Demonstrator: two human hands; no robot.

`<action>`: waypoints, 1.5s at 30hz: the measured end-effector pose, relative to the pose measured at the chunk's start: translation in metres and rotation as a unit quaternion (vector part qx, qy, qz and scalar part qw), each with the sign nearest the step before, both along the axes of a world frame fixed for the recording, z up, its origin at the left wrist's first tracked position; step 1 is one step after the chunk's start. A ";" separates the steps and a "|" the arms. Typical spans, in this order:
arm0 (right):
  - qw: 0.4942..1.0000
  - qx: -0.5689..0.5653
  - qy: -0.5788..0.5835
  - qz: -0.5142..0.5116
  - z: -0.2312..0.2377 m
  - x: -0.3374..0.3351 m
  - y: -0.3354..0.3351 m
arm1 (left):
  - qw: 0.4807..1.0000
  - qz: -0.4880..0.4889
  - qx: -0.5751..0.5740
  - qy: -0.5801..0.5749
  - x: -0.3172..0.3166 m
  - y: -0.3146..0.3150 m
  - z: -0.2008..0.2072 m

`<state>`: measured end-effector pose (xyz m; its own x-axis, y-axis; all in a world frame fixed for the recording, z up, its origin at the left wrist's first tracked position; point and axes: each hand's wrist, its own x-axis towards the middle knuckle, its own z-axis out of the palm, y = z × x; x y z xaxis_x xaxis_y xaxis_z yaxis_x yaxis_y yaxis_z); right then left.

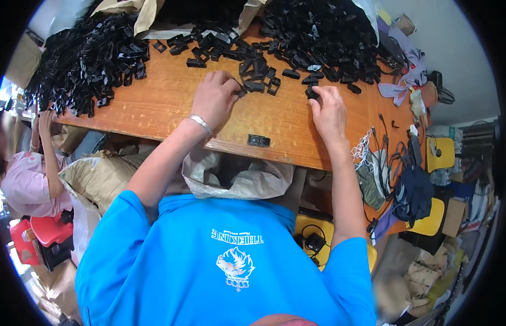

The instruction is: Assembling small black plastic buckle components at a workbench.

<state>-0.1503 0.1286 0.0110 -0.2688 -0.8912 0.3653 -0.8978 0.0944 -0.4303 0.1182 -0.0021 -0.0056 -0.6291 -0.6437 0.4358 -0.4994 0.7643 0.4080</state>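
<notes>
My left hand (214, 99), with a silver bracelet at its wrist, is closed at the fingertips on a small black plastic part (241, 92), mostly hidden by the fingers. Just beyond it lies a loose cluster of black plastic parts (254, 69). Farther right, my right hand (330, 113) pinches another black plastic part (311, 92) between thumb and fingers, close to the front of the right-hand pile (323, 41). One single black rectangular piece (259, 140) rests near the table's front edge, between my forearms.
A big heap of black parts (95, 60) covers the wooden table's (155, 111) left end. An open pale sack (236, 187) hangs below the front edge. Cables (384, 144) and cloth lie at the right. Another person in pink (33, 182) works at the far left.
</notes>
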 end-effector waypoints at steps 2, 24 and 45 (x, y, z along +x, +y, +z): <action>0.998 0.001 0.061 -0.019 -0.007 -0.009 -0.006 | 1.000 -0.009 0.007 -0.007 0.003 -0.002 0.000; 0.998 0.062 -0.014 0.017 -0.004 0.028 0.024 | 1.000 0.002 -0.018 -0.009 -0.033 0.012 0.012; 0.866 0.183 -0.462 -0.059 -0.001 0.013 0.015 | 0.986 -0.006 0.116 -0.118 -0.028 0.053 0.026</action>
<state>-0.1377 0.1432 0.0099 -0.3923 -0.8483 -0.3556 -0.1618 0.4443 -0.8812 0.0899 0.0514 0.0205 -0.7040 -0.7003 0.1185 -0.5921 0.6708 0.4465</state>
